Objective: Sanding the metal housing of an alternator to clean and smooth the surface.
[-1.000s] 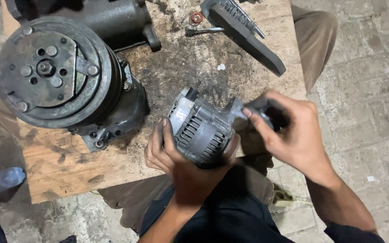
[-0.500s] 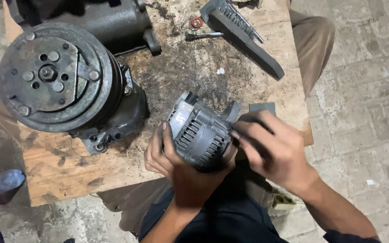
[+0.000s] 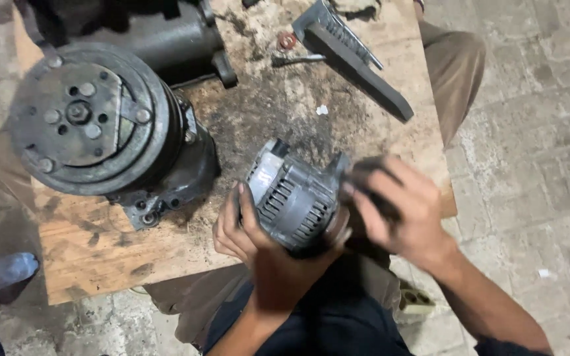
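A grey ribbed alternator [image 3: 293,195] rests at the near edge of a dirty wooden board [image 3: 94,244]. My left hand [image 3: 245,227] cups it from below, with the thumb laid over its vented housing. Over the alternator's right end my right hand [image 3: 400,211] curls around a dark part; that part is blurred and mostly hidden by the fingers.
A large black compressor with a round pulley face [image 3: 84,118] stands on the board's left side. Farther back lie a long dark finned bar [image 3: 354,59], a small bolt-like tool [image 3: 298,59] and a reddish ring [image 3: 287,41]. Paved ground [image 3: 536,132] surrounds the board.
My right hand has slid from the alternator's far right end closer in over its right side. The alternator has stayed in my left hand, turning slightly.
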